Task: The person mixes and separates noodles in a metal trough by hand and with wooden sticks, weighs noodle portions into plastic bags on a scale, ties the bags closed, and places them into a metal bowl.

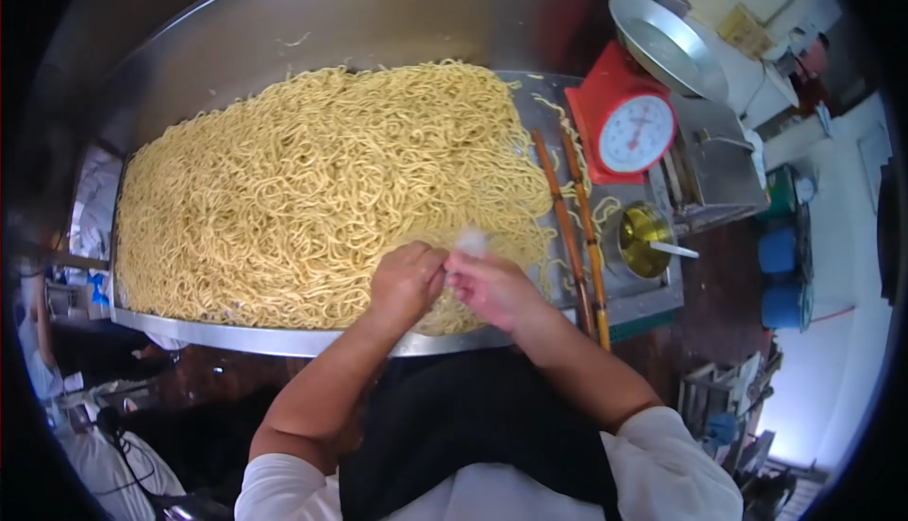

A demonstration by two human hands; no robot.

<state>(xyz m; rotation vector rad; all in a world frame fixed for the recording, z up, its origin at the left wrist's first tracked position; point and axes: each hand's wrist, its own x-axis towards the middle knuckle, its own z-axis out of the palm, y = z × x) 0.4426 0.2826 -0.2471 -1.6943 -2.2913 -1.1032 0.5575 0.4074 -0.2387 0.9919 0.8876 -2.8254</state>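
My left hand and my right hand meet at the front edge of a wide heap of yellow noodles. The fingers of both are closed in a pinch, close together, on what looks like a thin clear plastic bag. A whitish, blurred piece of it sticks up above my right fingers. Its lower part is hard to tell from the noodles around it. The noodles lie on a metal table with a raised rim.
Right of the noodles lie two brown sticks. Beyond them stand a red dial scale with a metal pan and a bowl of yellow oil with a white-handled utensil. Blue containers stand at far right; another person's arm shows at far left.
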